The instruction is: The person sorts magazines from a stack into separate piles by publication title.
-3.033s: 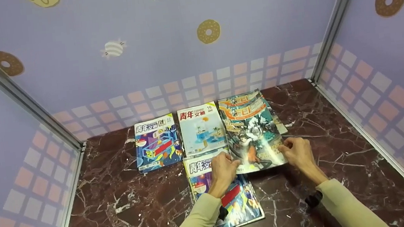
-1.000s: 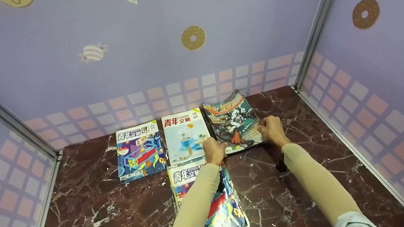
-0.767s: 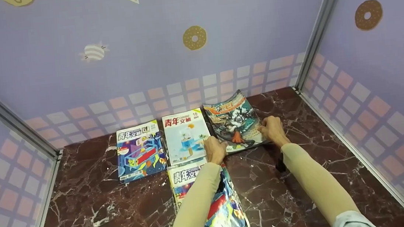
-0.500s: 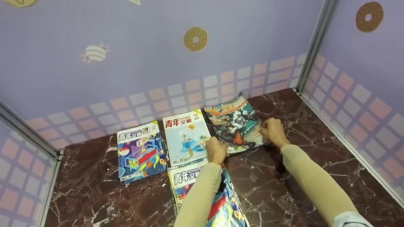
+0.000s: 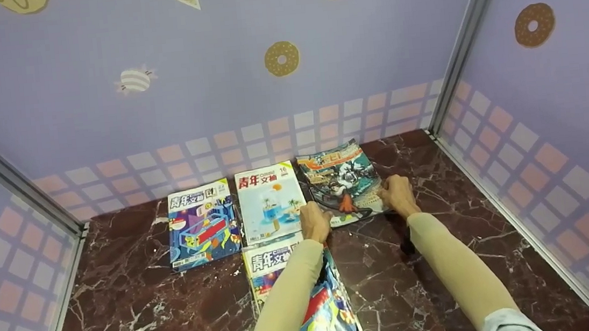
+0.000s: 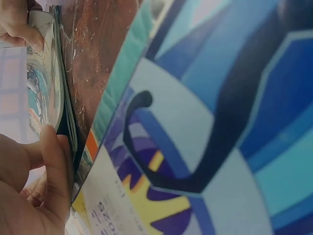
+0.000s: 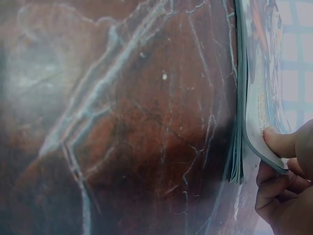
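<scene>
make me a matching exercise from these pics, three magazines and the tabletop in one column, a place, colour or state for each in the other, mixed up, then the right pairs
Things
1. Red-titled magazine
2. Teal magazine
3. Front magazine
4. Tabletop

Place, colour or state
A. Partly hidden under the left sleeve
B. Dark reddish brown with pale veins
C. Middle of the row along the wall
D. One corner pinched by the right hand

Pairs: 1-C, 2-D, 3-A, 4-B
</scene>
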Available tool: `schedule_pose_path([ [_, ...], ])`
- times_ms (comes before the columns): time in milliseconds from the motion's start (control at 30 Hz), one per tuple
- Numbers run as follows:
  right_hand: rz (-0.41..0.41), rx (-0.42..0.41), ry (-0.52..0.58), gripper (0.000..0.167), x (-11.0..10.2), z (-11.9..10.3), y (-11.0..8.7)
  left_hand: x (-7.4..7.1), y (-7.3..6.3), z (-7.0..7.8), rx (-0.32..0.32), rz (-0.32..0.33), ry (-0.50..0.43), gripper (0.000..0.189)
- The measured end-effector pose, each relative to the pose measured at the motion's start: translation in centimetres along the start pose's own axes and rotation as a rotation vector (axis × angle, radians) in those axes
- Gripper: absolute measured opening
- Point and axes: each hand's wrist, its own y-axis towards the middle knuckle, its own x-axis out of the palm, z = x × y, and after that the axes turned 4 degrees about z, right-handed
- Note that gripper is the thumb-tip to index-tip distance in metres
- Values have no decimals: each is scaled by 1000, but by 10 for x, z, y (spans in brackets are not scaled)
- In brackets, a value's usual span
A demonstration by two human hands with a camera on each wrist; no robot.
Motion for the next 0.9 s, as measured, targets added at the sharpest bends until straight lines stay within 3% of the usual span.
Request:
schedule_pose_path([
  [133, 5, -13, -39, 26, 27, 39, 20, -4, -4, 5, -4, 2, -7, 31],
  [267, -1, 12, -54, 37, 29, 42, 21, -4, -8, 9, 27, 29, 8, 40],
  [533, -5, 120, -41, 30, -12, -26, -21, 3, -7, 11, 45, 49, 103, 23],
  [733, 3, 147, -115, 33, -14, -36, -31, 16, -2, 3, 115, 100, 218, 34],
  [900, 33, 148, -151, 37, -14, -33, -37, 17, 0, -2, 142, 112, 219, 32],
])
